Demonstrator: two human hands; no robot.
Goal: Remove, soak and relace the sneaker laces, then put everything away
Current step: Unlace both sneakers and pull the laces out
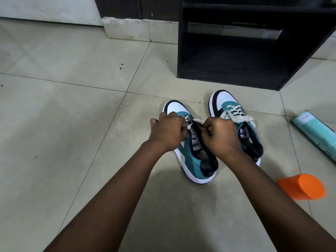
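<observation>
Laces first: the left sneaker (190,142) sits on the floor (63,115) in front of me, toe pointing away, and its lace (190,122) shows only as a short pale stretch between my two fists near the top eyelets. My left hand (168,131) is curled tight at the shoe's left side, and its fingers seem to pinch the lace, though the actual contact is hidden under my knuckles. My right hand (221,136) is curled too, pinching a dark-tipped lace end just over the tongue. Just beside it stands the right sneaker (236,124), fully laced in a grey-white lace (236,113) with the ends loose. Behind it is a dark cabinet (236,51) with open shelves. Further right, an orange bottle (302,186) lies on its side, and a teal pack (316,131) rests at the frame's edge. What worries me: pulling unevenly could jam the tip in an eyelet or drag the shoe across the tiles, since nothing pins it down; a yank sideways could also tip it into its neighbour. The insole labels on both shoes read PUMA, upside down to me; print on the pack is too small to read.
</observation>
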